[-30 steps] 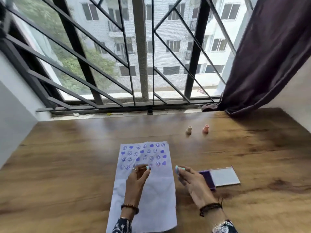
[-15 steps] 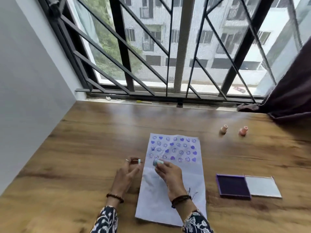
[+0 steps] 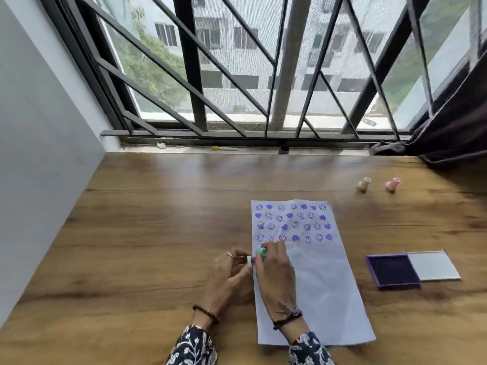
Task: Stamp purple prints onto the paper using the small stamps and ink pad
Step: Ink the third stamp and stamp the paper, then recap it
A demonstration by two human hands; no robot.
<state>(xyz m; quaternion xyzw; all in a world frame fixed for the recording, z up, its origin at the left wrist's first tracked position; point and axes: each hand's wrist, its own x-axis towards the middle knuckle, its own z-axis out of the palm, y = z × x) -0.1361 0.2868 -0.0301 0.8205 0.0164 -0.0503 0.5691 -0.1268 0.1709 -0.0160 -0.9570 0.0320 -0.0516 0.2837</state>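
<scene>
A white paper (image 3: 324, 280) lies on the wooden table, its upper part filled with rows of purple smiley and heart prints. My right hand (image 3: 274, 267) grips a small teal stamp (image 3: 261, 251) and holds it at the paper's left edge, just below the lowest row of prints. My left hand (image 3: 232, 270) sits beside the paper and pinches a second small teal stamp (image 3: 249, 259) between thumb and fingers. The open purple ink pad (image 3: 392, 270) with its white lid (image 3: 432, 264) folded out lies to the right of the paper.
Two more small stamps, a cream one (image 3: 364, 184) and a pink one (image 3: 392, 184), stand at the far right of the table. A barred window runs along the far edge, a grey wall (image 3: 39, 154) at left, a dark curtain (image 3: 458, 122) at right.
My right hand carried its stamp from beside the ink pad over to the paper's left side, below the last row. The camera view swung left. My left hand kept its stamp.
</scene>
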